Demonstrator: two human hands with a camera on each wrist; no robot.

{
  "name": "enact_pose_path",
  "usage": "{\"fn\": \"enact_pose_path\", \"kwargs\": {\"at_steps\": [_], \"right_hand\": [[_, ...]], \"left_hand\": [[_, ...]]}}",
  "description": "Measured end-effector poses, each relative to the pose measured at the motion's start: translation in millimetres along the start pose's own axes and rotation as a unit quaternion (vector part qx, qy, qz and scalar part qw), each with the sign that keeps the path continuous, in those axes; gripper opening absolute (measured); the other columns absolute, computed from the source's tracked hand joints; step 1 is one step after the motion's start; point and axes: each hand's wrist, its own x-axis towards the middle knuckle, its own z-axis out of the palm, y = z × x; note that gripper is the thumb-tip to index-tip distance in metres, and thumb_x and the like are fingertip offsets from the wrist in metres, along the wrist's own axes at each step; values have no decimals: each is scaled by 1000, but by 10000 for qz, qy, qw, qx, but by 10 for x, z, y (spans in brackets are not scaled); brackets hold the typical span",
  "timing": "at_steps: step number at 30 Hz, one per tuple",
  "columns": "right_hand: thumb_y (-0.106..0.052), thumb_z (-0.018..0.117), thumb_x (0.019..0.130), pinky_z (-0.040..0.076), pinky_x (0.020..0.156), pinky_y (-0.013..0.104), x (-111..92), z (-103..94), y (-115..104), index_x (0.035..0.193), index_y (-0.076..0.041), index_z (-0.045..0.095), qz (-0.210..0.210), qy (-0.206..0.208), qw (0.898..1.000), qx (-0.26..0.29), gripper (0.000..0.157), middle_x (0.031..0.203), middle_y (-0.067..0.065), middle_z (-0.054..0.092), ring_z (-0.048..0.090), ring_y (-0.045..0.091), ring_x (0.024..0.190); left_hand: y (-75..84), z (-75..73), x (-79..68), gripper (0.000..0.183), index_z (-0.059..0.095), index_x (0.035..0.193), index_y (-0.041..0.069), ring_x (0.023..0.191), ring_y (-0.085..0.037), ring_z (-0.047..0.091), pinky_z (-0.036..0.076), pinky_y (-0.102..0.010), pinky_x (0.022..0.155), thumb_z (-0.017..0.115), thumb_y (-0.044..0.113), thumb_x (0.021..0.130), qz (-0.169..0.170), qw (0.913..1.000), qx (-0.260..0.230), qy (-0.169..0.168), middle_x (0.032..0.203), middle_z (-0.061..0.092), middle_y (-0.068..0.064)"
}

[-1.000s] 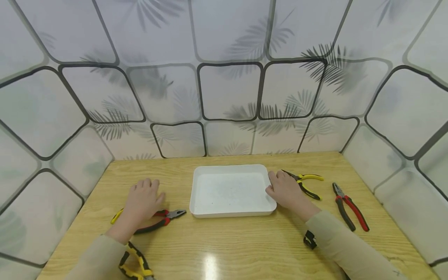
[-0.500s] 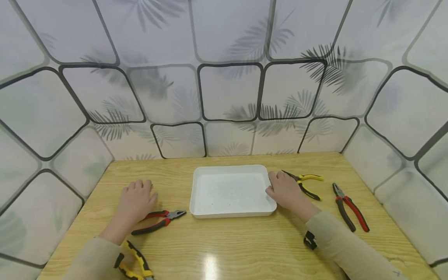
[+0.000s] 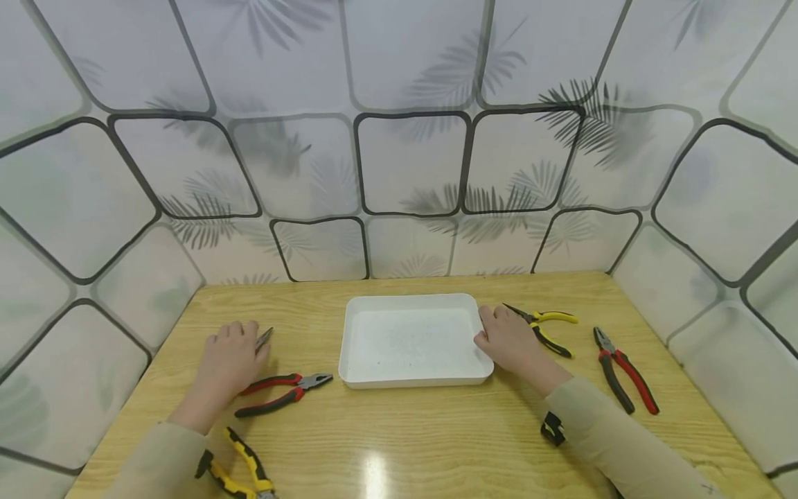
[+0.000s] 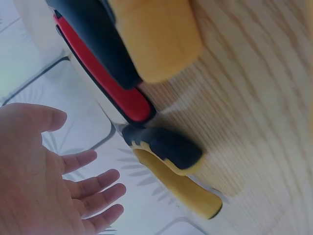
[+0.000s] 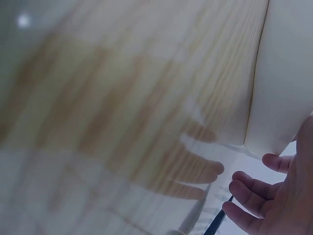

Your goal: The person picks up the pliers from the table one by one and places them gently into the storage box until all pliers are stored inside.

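My left hand (image 3: 227,364) is over the left side of the table, fingers relaxed and apart in the left wrist view. Beside its thumb show the metal tips of pliers (image 3: 264,338), otherwise hidden by the hand; yellow-and-black handles (image 4: 183,183) lie past the fingers in the left wrist view. Red-and-black combination pliers (image 3: 283,395) lie just right of the left wrist. Beside the right edge of a white tray (image 3: 411,339) is my right hand (image 3: 508,341), fingers loosely bent at the rim. The right wrist view shows no firm grip on the tray.
Yellow-and-black pliers (image 3: 243,468) lie near the left sleeve. Yellow long-nose pliers (image 3: 542,326) lie behind the right hand, and red-and-black combination pliers (image 3: 620,367) farther right. Patterned panels (image 3: 411,166) enclose the wooden table (image 3: 399,443) on the back and sides.
My left hand has shifted left and slightly toward me, uncovering the red-and-black pliers' handles and the metal tips by its thumb. My right hand has stayed at the tray.
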Motion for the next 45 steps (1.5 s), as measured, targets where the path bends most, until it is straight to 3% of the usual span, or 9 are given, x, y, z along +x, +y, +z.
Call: {"fn": "enact_pose_path", "kwargs": {"at_steps": [6,12,19,31,45], "right_hand": [[-22,53,99,39,66,38,0,3,4,100,-9,52,34,-11,10000,13,12,87,9,50,46,25,77],[-23,53,100,40,67,39,8,5,2,103,-9,53,89,-61,9999,20,15,88,10,51,46,25,78],[-23,54,100,40,67,39,8,-6,7,102,-8,53,55,-33,10000,22,15,87,10,50,46,25,77],[-23,54,100,40,66,39,18,8,8,102,-9,53,44,-29,10000,-13,15,87,10,51,46,25,77],[-25,53,101,45,68,42,22,34,23,121,-2,56,108,-55,9999,-28,31,93,13,55,50,26,81]], "left_hand": [[-111,44,12,43,57,121,-10,97,-51,61,49,-63,81,59,30,106,-124,9998,-86,-129,105,60,-33],[-177,24,-1,50,54,128,-12,106,-56,59,48,-66,87,57,33,107,-257,9988,-94,-406,113,58,-39],[-239,40,-37,57,50,134,-15,109,-60,56,47,-69,89,59,34,105,-296,9982,-179,-486,117,56,-43],[-330,40,-98,62,47,134,-16,106,-59,56,47,-69,86,62,35,102,-449,9957,-281,-764,113,54,-42],[-385,120,-113,54,50,124,-12,98,-54,56,49,-65,79,64,35,101,-496,9937,-336,-950,104,53,-36]]}}
